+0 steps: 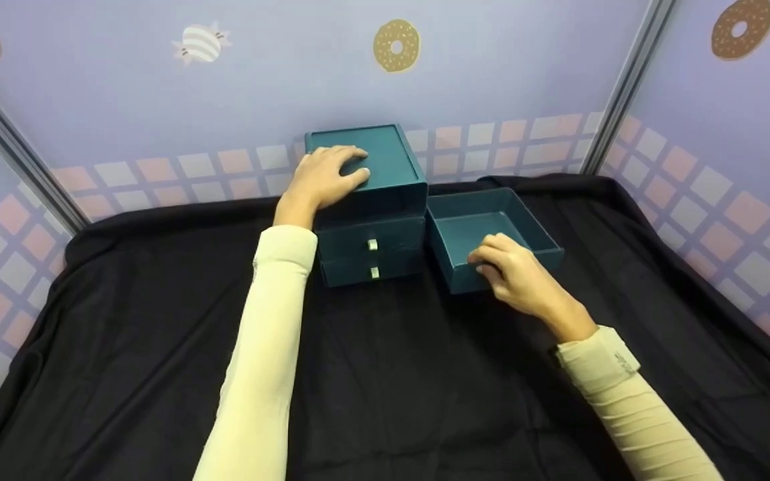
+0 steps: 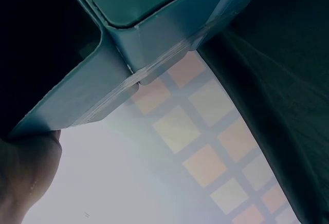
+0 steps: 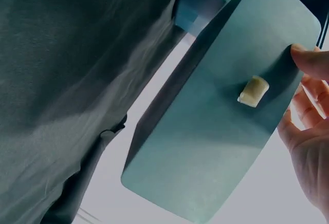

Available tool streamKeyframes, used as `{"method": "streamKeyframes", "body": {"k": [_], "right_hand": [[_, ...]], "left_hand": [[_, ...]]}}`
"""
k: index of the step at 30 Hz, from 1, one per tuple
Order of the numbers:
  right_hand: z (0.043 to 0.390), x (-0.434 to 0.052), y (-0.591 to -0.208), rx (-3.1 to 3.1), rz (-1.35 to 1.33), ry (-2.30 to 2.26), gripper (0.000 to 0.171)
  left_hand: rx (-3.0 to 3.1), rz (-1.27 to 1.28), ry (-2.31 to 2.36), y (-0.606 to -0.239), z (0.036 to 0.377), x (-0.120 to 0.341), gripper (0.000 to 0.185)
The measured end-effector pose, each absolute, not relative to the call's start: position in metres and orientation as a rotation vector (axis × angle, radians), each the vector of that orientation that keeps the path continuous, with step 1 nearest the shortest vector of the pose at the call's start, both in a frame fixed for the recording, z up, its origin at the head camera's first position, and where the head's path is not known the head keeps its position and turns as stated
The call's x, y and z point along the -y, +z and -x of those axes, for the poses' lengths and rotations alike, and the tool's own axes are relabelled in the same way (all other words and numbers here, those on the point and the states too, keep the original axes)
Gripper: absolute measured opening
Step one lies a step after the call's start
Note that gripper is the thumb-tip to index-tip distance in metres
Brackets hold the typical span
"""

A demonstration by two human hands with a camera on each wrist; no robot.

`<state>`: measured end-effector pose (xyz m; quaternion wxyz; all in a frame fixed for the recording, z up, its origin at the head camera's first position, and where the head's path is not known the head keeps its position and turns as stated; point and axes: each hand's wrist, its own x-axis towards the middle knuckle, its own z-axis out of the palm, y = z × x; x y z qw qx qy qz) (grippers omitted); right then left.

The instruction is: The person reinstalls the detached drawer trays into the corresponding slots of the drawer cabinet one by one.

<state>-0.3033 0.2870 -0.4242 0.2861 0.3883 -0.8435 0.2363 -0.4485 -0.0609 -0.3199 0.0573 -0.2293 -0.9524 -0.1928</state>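
Observation:
A small teal drawer cabinet (image 1: 371, 237) stands near the back of the table, with two drawers in place and an open slot above them. My left hand (image 1: 323, 176) rests on its top, with the thumb by the front edge. To the cabinet's right is a separate teal drawer (image 1: 535, 224), open side up and nothing seen inside. My right hand (image 1: 515, 275) pinches the drawer's front wall, thumb outside and fingers over the rim. In the right wrist view, the drawer's small pale knob (image 3: 253, 91) shows beside the thumb.
Black cloth (image 1: 385, 387) covers the table and bunches along its edges. Purple walls (image 1: 291, 80) with doughnut and tile prints enclose the back and sides. Grey metal posts (image 1: 629, 87) stand at the corners.

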Motion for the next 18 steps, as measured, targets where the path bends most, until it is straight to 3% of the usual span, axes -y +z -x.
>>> {"method": "streamKeyframes", "body": {"k": [18], "right_hand": [[0.259, -0.289, -0.391, 2.154, -1.228, 0.634, 0.026]], "left_hand": [[2.881, 0.694, -0.585, -0.32, 0.449, 0.061, 0.056]]}}
